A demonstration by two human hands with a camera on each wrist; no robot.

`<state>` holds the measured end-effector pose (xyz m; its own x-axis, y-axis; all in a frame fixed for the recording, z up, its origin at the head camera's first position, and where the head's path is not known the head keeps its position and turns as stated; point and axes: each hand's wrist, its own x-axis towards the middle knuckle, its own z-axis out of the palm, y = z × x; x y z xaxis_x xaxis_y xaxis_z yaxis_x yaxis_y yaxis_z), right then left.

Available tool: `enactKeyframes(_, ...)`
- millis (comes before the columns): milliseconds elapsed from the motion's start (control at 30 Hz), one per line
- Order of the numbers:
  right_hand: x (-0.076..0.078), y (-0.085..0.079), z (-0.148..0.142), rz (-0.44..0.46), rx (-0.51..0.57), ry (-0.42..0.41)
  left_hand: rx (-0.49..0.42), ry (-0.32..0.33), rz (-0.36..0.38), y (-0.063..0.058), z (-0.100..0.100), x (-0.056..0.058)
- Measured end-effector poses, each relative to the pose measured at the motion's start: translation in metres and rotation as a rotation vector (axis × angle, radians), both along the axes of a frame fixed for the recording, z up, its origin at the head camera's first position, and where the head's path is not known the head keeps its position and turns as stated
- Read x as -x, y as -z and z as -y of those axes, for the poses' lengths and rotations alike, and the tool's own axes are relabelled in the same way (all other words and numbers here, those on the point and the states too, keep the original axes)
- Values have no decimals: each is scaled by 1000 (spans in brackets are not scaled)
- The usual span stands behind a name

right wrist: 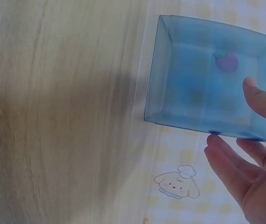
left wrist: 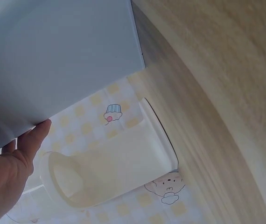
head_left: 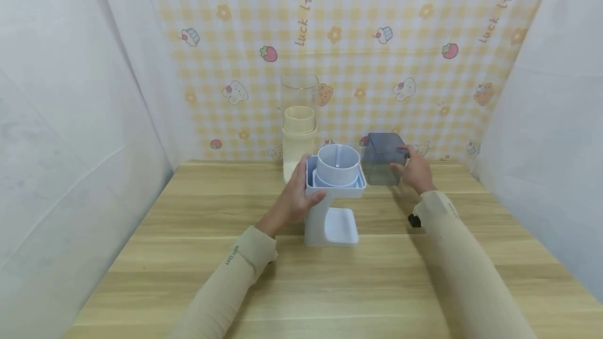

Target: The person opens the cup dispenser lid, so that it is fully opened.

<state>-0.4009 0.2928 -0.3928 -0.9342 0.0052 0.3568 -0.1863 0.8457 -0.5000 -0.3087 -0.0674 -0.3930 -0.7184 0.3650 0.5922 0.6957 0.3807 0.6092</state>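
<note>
My left hand (head_left: 296, 192) holds the upper left side of a pale blue-white C-shaped stand (head_left: 316, 224), thumb under the front rim and fingers along the side. A round cup-like piece (head_left: 337, 169) sits in the stand's square top. In the left wrist view, the fingertips meet the edge of the stand's pale wall (left wrist: 63, 56). To the right, my right hand (head_left: 414, 170) is at a translucent blue-grey box (head_left: 382, 158). Its fairly straight fingers (right wrist: 231, 170) touch one side of the box, while the thumb stands apart over another face.
Behind the stand is a cream cylindrical container (head_left: 298, 145) with a clear upper part, near the patterned back cloth (head_left: 367, 67). White cloth walls (head_left: 85, 135) flank the wooden table (head_left: 301, 286). A small black object (head_left: 414, 220) shows beside the right cuff.
</note>
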Motion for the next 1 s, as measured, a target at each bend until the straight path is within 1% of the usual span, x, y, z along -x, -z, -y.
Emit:
enactKeyframes(167,2,-3,-2,9,11,1,1,3,6,-3,-1,0)
enactKeyframes(433,4,-4,-7,15,71,-7,4,5,-19,-3,-3,1)
enactKeyframes(567,5,-2,-12,11,80,-11,6,13,-17,-2,-4,1)
enactKeyframes(800,8,0,-14,30,94,-26,-2,4,-31,-1,-2,1)
enactKeyframes(900,10,3,-15,14,91,-25,1,8,-26,-1,-1,0)
enactKeyframes(1000,12,9,-17,-2,99,-26,4,6,-10,-1,0,-2)
